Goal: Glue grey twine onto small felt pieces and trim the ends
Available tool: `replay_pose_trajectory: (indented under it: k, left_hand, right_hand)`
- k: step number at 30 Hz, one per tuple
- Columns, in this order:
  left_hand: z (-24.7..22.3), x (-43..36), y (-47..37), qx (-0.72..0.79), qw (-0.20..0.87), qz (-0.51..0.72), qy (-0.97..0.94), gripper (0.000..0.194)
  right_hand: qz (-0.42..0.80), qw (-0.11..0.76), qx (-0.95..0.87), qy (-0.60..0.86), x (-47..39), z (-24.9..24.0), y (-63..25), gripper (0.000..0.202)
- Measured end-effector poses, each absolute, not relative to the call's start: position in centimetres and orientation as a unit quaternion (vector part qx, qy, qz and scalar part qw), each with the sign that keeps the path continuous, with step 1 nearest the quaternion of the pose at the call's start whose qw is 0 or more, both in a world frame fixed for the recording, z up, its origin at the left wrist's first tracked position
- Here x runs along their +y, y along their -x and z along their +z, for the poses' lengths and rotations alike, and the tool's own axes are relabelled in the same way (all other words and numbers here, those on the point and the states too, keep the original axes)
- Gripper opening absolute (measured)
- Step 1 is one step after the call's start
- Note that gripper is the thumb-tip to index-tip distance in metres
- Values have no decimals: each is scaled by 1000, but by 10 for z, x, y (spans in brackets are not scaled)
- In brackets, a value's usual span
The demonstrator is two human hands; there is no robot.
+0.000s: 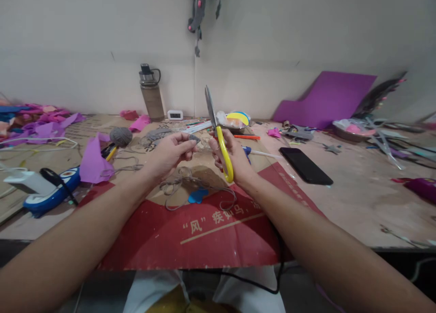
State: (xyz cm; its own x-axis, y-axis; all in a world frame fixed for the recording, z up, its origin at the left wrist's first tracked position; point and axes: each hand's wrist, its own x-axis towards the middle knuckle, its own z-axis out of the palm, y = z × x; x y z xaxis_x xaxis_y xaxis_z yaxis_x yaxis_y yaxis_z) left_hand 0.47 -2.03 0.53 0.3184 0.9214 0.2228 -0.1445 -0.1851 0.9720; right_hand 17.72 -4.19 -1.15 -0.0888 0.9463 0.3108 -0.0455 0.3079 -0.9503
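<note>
My left hand (pixel 175 151) is closed in a pinch on a small grey piece (pixel 194 138), perhaps felt, whose shape is partly covered by the fingers. Yellow-handled scissors (pixel 225 156) are in my right hand (pixel 235 156), with the blades pointing up and slightly left. The two hands are apart, above the middle of the table. Below them, loose grey yarn (pixel 177 184) lies in loops on a red and brown cardboard sheet (pixel 218 245). A blue cut-out piece (pixel 198 195) rests among the loops.
A grey yarn ball (pixel 121 136), purple scraps (pixel 95 161) and a blue power strip (pixel 51 199) lie to the left. A bottle (pixel 152 95) and small clock (pixel 175 115) stand at the back. On the right are a phone (pixel 305 166), a purple sheet (pixel 327 99) and a bowl (pixel 352 133).
</note>
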Motion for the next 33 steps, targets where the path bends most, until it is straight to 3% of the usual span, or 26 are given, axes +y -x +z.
replay_pose_trajectory:
  k: [14,33]
  left_hand:
    - [4,-23,-7,358,543,448,-613,24]
    - [5,-34,-16,451,395,426,-677,22]
  right_hand:
    - [399,594,-595,366,-52,-6,-175,56]
    - [304,592,-650,366,-40,-22,-172,44]
